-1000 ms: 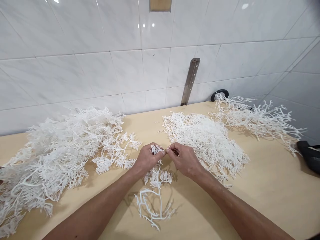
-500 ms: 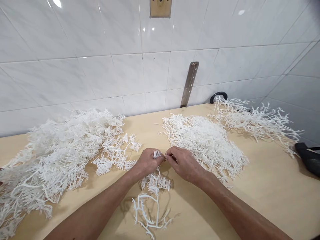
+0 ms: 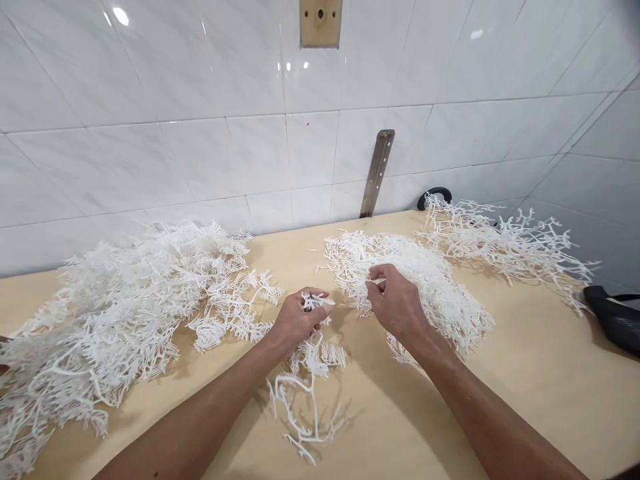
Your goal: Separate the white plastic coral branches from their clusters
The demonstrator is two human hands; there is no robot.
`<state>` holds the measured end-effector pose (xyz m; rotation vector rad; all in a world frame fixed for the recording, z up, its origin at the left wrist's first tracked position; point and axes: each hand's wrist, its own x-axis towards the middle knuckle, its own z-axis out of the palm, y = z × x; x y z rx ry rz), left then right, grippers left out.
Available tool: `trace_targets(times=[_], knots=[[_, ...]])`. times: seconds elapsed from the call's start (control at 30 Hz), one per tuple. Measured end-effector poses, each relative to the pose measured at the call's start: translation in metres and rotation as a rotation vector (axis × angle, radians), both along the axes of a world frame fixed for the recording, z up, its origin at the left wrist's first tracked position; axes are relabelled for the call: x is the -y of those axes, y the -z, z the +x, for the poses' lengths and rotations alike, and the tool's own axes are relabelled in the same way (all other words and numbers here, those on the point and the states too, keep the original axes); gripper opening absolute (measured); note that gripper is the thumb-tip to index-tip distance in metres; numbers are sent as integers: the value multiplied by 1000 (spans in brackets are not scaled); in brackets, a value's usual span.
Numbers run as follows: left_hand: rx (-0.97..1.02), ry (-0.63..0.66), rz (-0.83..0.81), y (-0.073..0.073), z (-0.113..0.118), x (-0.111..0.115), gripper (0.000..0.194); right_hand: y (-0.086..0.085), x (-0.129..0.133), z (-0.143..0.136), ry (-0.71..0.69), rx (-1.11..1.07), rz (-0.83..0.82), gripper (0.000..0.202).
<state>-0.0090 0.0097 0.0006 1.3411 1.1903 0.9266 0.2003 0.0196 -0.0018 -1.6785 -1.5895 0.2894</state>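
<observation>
My left hand (image 3: 300,317) is closed on a white branched plastic sprig (image 3: 313,363). Fine tips of the sprig poke out between thumb and fingers, and its barer, thicker stems hang below the hand, above or against the tabletop. My right hand (image 3: 397,300) is over the near left part of a heap of short white plastic bits (image 3: 425,267). Its thumb and index fingertips are a little apart, with nothing visible between them; the other fingers are curled and partly hidden.
A large pile of bushy white sprigs (image 3: 140,300) covers the left of the wooden table (image 3: 540,380). Stripped bare branches (image 3: 505,240) lie at the back right. A black object (image 3: 613,320) stands at the right edge, a black ring (image 3: 434,195) by the tiled wall, near a metal strip (image 3: 377,173).
My right hand has drawn away from the left, rightward over the heap of bits, and its fingertips have parted. The left hand keeps the sprig in nearly the same place.
</observation>
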Motion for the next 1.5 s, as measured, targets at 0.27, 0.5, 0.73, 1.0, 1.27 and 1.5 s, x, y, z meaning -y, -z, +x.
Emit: trace_targets(times=[0.27, 0.5, 0.73, 1.0, 1.27, 1.5], knots=[[297, -3, -115, 7, 1, -5, 43, -4, 10, -6, -116, -158, 70, 28], [71, -34, 88, 2, 4, -1, 34, 9, 19, -34, -465, -526, -428, 40], [-15, 17, 153, -1, 3, 3, 35, 15, 12, -34, -421, -647, -365, 31], [-77, 2, 97, 1, -1, -5, 26, 9, 11, -26, -386, -626, -226, 21], [-75, 90, 133, 3, -1, -2, 30, 1, 14, -25, -412, -600, -274, 26], [-15, 93, 130, -1, 0, -1, 31, 1, 15, -22, -554, -765, -392, 40]])
